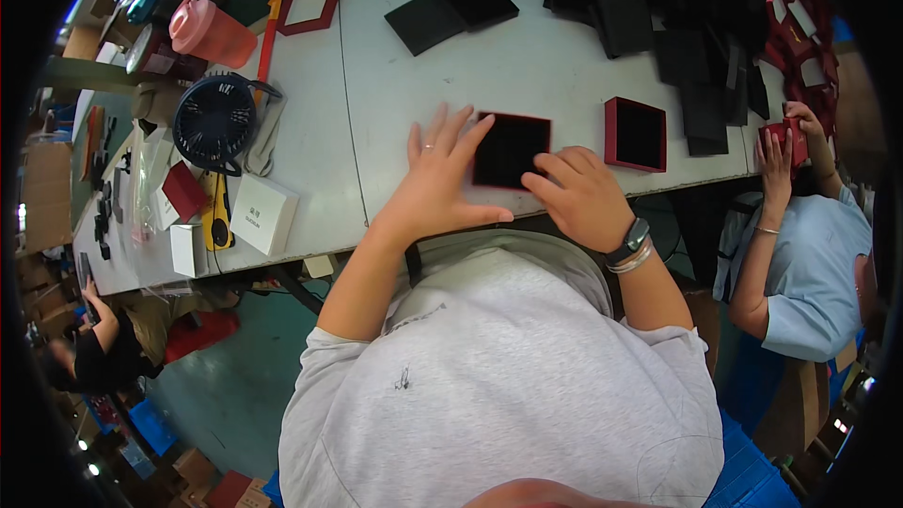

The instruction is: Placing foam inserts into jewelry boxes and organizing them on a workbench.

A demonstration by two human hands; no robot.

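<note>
In front of me on the table lies a shallow red box [513,152] with a black inside. My left hand [440,169] is spread at its left side, the index fingertip at the box's upper left corner and the thumb stretched out below. The fingers of my right hand [581,190] are curled together over the box's right edge, fingertips at the black inside; what lies under them is hidden. To the right stands a second red box [635,134] with a black inside. Two black flat pads [451,14] lie farther off.
Black pads [691,56] are piled at the far right, beside many red boxes [795,19]. At the left are a dark fan [215,120], a pink cup [212,30] and a white box [265,214]. A co-worker [800,263] at the right holds a red box.
</note>
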